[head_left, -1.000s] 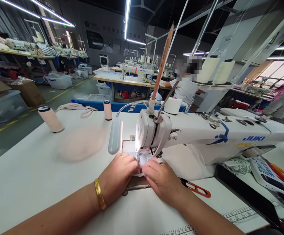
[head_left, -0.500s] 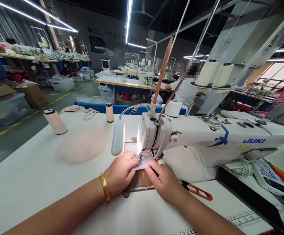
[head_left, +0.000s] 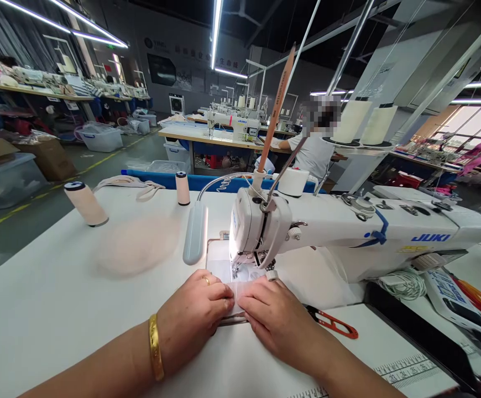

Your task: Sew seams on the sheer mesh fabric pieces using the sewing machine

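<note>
A small piece of sheer whitish fabric (head_left: 239, 292) lies in front of the needle of the white sewing machine (head_left: 251, 226). My left hand (head_left: 195, 309), with a gold bangle at the wrist, has curled fingers on the fabric's left side. From the right, my right hand (head_left: 276, 315) grips the other side with bent fingers. Both hands rest low at the near edge of the lit needle plate, a short way apart. The presser foot (head_left: 235, 270) stands just beyond the fabric; whether it touches it I cannot tell.
A grey lamp (head_left: 195, 235) hangs left of the machine head. Orange thread snips (head_left: 336, 323) and a black tray (head_left: 418, 334) lie to the right. Pale thread cones (head_left: 86, 204) and a round sheer piece (head_left: 139, 243) sit on the left. A person (head_left: 309, 152) sits beyond.
Both hands have drawn back toward me from the presser foot and turned palms down. The fabric between them now lies flatter, nearer to me. The view has shifted slightly.
</note>
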Demonstrator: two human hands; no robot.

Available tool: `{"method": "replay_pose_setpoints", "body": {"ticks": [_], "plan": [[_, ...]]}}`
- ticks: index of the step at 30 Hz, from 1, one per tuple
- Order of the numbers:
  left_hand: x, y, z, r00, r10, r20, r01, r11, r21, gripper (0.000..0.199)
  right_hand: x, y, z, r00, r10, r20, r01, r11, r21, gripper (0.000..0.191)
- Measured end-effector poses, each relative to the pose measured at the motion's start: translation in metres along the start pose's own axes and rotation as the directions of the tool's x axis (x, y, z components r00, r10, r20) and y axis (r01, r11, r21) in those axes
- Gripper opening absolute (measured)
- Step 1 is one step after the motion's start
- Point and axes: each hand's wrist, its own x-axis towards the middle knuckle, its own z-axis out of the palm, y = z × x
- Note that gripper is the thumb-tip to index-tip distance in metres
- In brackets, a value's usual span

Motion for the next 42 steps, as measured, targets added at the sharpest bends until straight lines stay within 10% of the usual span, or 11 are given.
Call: {"method": "replay_pose_setpoints", "body": {"ticks": [33, 42], "plan": [[0.009, -0.036, 0.010, 0.998, -0.029, -0.051, 0.037, 0.986, 0.164, 0.031, 0.013, 0.014, 0.021, 0.983, 0.086, -0.160, -0.086, 0.996, 0.005, 0.029], [0.012, -0.021, -0.005, 0.938, -0.318, 0.138, 0.283, 0.932, 0.225, 0.021, 0.010, 0.016, 0.020, 0.976, 0.062, -0.208, -0.057, 0.998, 0.031, 0.031]]}}
